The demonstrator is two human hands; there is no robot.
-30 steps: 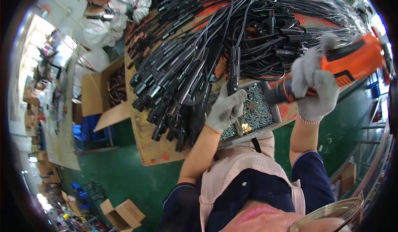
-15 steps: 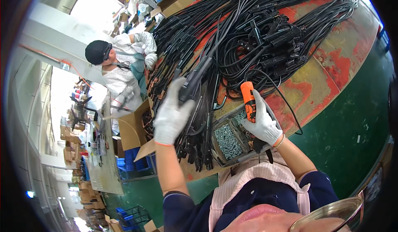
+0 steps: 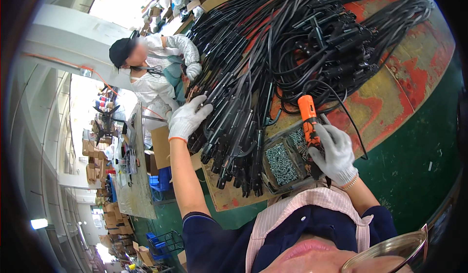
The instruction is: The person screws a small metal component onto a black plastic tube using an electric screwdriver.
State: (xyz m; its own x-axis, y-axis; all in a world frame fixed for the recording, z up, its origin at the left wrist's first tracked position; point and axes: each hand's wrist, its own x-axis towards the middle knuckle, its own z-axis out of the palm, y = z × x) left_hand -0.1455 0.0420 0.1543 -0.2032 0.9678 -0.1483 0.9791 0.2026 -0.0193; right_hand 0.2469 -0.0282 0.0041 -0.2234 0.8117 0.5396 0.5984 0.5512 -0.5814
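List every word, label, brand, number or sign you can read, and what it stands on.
No text is readable here.
Orange power tool in the right hand: dark markings, too small to make out.
Stacked cardboard boxes at lower left: any print is too small to read.

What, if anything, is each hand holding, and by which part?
Right hand: orange power tool, by its lower section. Left hand: at the edge of the black parts; can't tell whether it grips one.
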